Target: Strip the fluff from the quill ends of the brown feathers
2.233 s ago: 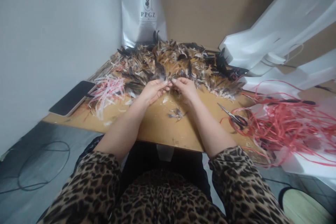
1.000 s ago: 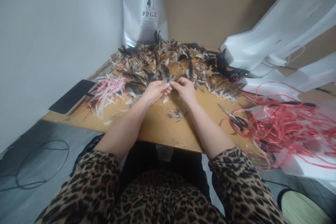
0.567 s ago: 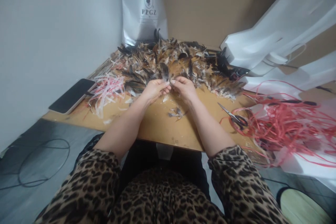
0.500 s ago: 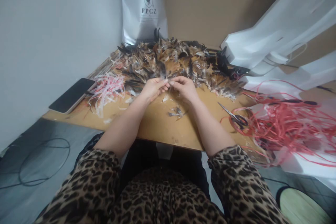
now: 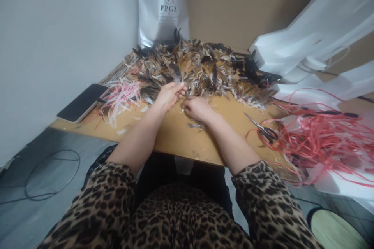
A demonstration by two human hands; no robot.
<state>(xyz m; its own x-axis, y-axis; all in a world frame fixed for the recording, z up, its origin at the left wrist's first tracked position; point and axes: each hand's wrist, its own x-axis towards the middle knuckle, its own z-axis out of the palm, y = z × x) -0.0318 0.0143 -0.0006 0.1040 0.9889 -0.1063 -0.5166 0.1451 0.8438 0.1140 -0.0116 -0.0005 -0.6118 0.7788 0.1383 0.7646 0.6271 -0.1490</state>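
In the head view my left hand (image 5: 171, 95) is closed in a pinch on a dark feather (image 5: 175, 73), whose fluffy base is at the fingertips and whose tip points up. My right hand (image 5: 198, 108) is a little lower and to the right, fingers curled down near the table; whatever is between its fingertips is hidden. Behind both hands lies a wide heap of brown, black and white feathers (image 5: 201, 62). Several small grey feather scraps (image 5: 196, 125) lie on the table just below my right hand.
On the wooden table (image 5: 187, 144), a phone (image 5: 82, 102) and pink-white strips (image 5: 122, 97) lie left. Scissors (image 5: 264, 129) and a tangle of red ribbon (image 5: 324, 140) lie right. A silver bag (image 5: 163, 27) stands behind; white sheeting (image 5: 318, 27) rises at the right.
My right hand has come away from my left, moving down toward the table, with its fingers now curled downward. My left hand keeps its pinch on the feather. The view has shifted slightly.
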